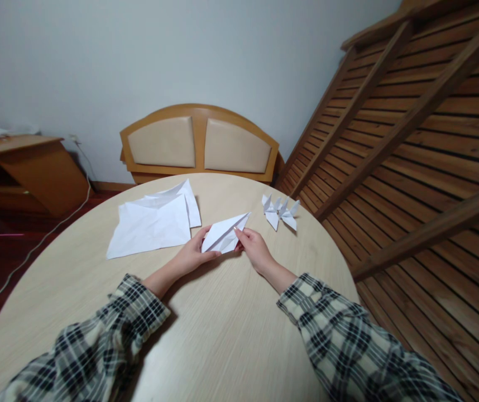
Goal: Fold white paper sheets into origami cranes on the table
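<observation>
A piece of folded white paper (225, 233), long and pointed at its far right end, is held between my two hands just above the table. My left hand (193, 248) grips its left end, with the thumb along the near edge. My right hand (256, 248) pinches the right side, its thumb on top of a fold and the other fingers partly hidden underneath. Two small folded paper cranes (280, 213) stand close together beyond my right hand. Left of the folded paper lie several loose white sheets (156, 223), creased and overlapping.
The round, pale wooden table (231, 346) has a curved edge all round. A wooden headboard with cream panels (200, 139) stands behind it against the wall. Slatted wooden boards (411, 139) lean at the right. A brown desk (34, 167) and a white cable (47, 234) are at the left.
</observation>
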Demonstrator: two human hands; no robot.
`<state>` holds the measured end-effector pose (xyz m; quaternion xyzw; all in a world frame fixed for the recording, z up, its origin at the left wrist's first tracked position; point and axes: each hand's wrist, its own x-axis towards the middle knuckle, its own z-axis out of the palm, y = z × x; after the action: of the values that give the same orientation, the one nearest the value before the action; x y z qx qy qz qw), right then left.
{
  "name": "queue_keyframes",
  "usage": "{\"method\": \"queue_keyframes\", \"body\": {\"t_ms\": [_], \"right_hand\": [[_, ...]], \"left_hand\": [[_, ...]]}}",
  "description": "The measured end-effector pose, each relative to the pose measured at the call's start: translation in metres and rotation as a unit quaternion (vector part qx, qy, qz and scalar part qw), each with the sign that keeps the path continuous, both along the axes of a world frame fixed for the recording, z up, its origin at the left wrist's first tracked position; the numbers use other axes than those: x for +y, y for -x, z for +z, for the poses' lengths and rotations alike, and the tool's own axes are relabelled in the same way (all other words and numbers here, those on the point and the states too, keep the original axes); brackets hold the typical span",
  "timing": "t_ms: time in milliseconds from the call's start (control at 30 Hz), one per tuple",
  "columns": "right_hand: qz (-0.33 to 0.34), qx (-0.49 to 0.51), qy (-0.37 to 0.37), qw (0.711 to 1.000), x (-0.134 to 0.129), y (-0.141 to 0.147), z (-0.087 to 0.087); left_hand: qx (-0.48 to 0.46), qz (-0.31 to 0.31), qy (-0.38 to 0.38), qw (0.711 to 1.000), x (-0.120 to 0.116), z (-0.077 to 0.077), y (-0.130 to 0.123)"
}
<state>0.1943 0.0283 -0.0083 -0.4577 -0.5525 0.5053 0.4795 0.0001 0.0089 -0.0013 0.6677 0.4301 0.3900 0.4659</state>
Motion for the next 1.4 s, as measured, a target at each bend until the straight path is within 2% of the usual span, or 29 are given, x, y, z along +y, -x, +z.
{"method": "queue_keyframes", "body": {"t_ms": [533,800,1400], "right_hand": [[-0.004,0.015,0.007,1.0,-0.0002,0.0003,0.0015],[0.002,0.037,0.017,0.999,-0.0013,0.0003,0.0029],[-0.006,0.038,0.019,0.999,-0.002,0.0005,0.0041]], "left_hand": [[0.005,-0.01,0.008,1.0,-0.0003,0.0016,-0.0004],[-0.014,0.005,0.041,0.999,-0.0041,0.0051,-0.003],[-0.034,0.001,0.038,0.999,-0.0041,0.0036,-0.0032]]}}
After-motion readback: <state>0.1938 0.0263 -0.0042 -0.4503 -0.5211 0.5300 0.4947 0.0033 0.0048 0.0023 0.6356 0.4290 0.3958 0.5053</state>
